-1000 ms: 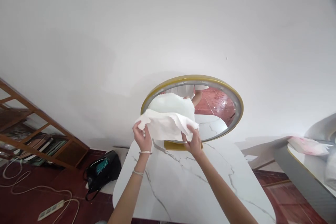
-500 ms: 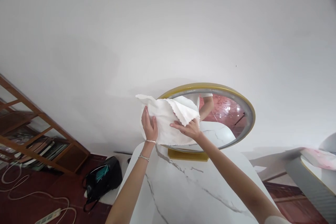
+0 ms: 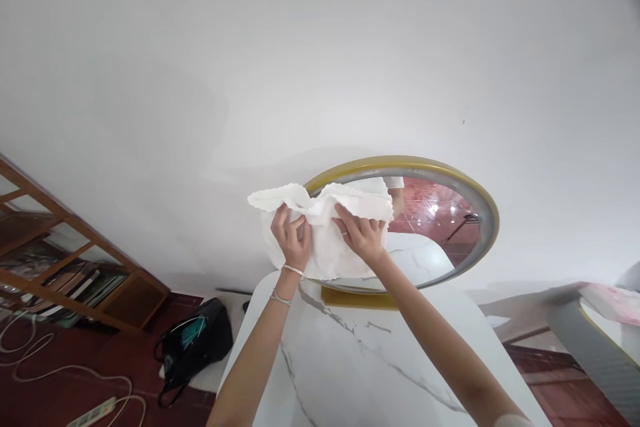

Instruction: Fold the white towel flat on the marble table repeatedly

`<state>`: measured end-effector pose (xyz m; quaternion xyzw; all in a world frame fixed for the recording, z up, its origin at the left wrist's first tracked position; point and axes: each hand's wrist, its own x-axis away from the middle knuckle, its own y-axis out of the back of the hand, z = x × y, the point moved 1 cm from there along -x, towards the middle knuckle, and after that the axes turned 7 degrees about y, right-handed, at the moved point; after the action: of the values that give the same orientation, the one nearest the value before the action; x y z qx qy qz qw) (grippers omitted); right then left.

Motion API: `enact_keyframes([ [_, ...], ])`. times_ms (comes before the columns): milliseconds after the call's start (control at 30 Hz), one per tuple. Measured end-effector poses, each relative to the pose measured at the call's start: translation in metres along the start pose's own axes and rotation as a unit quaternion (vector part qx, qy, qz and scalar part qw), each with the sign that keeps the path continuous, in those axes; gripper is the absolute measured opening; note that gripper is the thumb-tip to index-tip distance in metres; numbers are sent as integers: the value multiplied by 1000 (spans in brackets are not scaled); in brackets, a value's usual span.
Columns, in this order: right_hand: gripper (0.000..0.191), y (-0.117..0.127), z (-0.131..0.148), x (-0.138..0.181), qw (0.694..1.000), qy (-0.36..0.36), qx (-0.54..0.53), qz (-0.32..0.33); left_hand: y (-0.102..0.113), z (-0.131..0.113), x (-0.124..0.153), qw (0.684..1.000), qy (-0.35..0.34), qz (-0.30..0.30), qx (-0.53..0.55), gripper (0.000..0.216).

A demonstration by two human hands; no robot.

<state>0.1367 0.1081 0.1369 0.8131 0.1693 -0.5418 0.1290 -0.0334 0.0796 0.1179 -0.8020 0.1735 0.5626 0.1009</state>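
Note:
A white cloth (image 3: 325, 247) with wavy edges hangs between my two hands, in front of the left part of an oval mirror (image 3: 425, 247). My left hand (image 3: 294, 239) grips the cloth's upper left part, fingers bent into the fabric. On the right, my right hand (image 3: 363, 233) holds the cloth's upper part with its fingers closed on it. The top of the cloth folds over above both hands. The mirror has a gold rim and stands on a gold base (image 3: 360, 297); its left side is hidden behind the cloth.
Under the mirror is a white marbled tabletop (image 3: 350, 360). A wooden shelf (image 3: 75, 240) with books, a black bag (image 3: 197, 343) and a power strip (image 3: 93, 413) with cables lie to the left. A grey-sided piece of furniture (image 3: 575, 327) carries a pink-and-white packet (image 3: 613, 301) at the right.
My right hand has shifted up, its pointing finger now bent onto the cloth. Both hands gather the top of the cloth, and the folded flap has spread out wider along the top.

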Motion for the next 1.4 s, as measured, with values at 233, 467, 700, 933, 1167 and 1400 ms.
enact_keyframes([
  [233, 30, -1, 5, -14, 998, -41, -38, -26, 0, -9, -11, 999, 7, 0, 39, 28],
  [467, 25, -5, 0, -59, 991, 86, -89, 57, -5, -12, -17, 993, 107, -36, 41, 34],
  [700, 43, -2, -20, -70, 976, 46, -117, 179, -19, -28, -23, 997, 46, -43, 32, 20],
  [933, 39, 6, -52, -52, 993, -71, -41, 88, -37, -71, -46, 998, -34, 7, 54, 16],
  [1167, 40, 30, -111, -18, 978, -194, 53, -49, -66, -145, -58, 980, -123, 136, 76, 23],
  [1400, 48, 38, -117, -21, 971, -227, 57, -52, -64, -151, -68, 978, -96, 181, 47, 42],
])
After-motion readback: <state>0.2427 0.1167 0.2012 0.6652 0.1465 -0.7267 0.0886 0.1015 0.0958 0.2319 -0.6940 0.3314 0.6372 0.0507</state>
